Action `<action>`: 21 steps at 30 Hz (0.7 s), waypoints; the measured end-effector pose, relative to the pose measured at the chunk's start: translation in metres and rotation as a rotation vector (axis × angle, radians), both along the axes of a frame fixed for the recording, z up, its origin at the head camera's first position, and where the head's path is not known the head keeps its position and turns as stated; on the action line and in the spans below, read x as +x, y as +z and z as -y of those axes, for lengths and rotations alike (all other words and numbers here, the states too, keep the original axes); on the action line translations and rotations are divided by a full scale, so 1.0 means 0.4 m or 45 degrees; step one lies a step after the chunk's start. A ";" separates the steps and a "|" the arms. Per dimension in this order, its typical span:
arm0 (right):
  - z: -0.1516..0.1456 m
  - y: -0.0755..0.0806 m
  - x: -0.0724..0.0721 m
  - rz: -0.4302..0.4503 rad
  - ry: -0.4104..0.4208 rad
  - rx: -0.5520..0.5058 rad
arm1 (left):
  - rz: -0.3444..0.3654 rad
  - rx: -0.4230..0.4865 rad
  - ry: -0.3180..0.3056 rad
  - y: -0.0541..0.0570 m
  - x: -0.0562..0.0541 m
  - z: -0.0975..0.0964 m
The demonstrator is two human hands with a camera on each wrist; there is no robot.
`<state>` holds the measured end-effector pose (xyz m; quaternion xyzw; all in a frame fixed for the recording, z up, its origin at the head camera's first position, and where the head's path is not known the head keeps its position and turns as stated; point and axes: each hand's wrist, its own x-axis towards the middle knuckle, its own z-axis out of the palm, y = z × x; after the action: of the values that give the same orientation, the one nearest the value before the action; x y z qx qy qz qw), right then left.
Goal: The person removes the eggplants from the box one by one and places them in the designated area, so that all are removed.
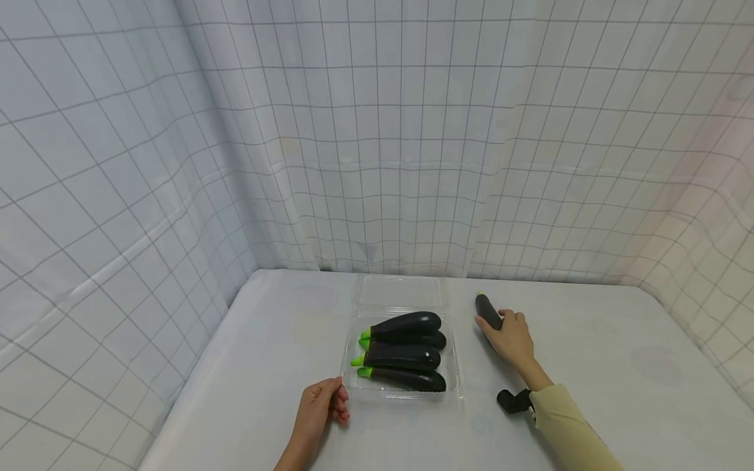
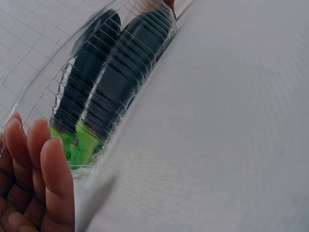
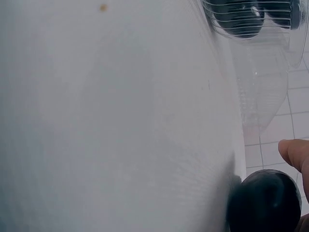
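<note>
Noting first how the loose eggplant (image 1: 487, 311) is likely to handle: we find it on the white surface (image 1: 577, 340), right of the clear box (image 1: 406, 395) and apart from it, green stem pointing away from the person. Skin looks dark, smooth and glossy, so we expect some slip under a light pinch. Weight judged light to moderate; we cannot tell whether it is real or a model. Body probably fairly stiff, more apt to bruise than break; the stem seems the poorer place to pull.

Right hand (image 1: 511, 340): over the near, rounded end, fingers spread wide about it, thumb tip clear of the skin in the right wrist view. How firmly the hidden side is touched, we cannot tell. We favour a hold across the thick body, thumb opposite the fingers.

Left hand (image 1: 319, 399): at the near left corner of the box, fingers loosely bent; whether they pinch the rim, we cannot tell.

Box: ribbed plastic, lid (image 1: 402, 291) laid open at the back. We judge it thin, light and bendy, likely to skid if bumped, hence best steadied by the rim. Inside, four eggplants (image 1: 403, 356) lie crosswise, stems left, the rearmost overlapping its neighbour in the head view.
</note>
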<state>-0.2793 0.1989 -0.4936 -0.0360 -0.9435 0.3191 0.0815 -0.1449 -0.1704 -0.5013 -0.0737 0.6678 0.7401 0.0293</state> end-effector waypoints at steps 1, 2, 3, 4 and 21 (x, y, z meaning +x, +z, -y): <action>0.000 -0.001 0.000 -0.001 -0.001 0.003 | -0.002 -0.004 -0.001 0.000 0.000 0.000; 0.000 -0.002 -0.001 -0.004 -0.002 0.004 | -0.003 -0.007 -0.001 -0.002 0.000 0.000; 0.000 -0.003 -0.002 -0.005 -0.004 0.006 | -0.005 -0.011 -0.003 -0.002 0.000 0.000; 0.000 -0.003 -0.002 -0.006 -0.004 0.006 | -0.009 -0.009 -0.003 -0.002 0.000 0.000; 0.026 0.056 0.013 -0.403 0.038 -0.053 | -0.004 -0.006 0.000 -0.003 -0.001 -0.002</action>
<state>-0.2743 0.1884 -0.4713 0.0270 -0.9125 0.3415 0.2234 -0.1452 -0.1697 -0.5026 -0.0726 0.6696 0.7387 0.0279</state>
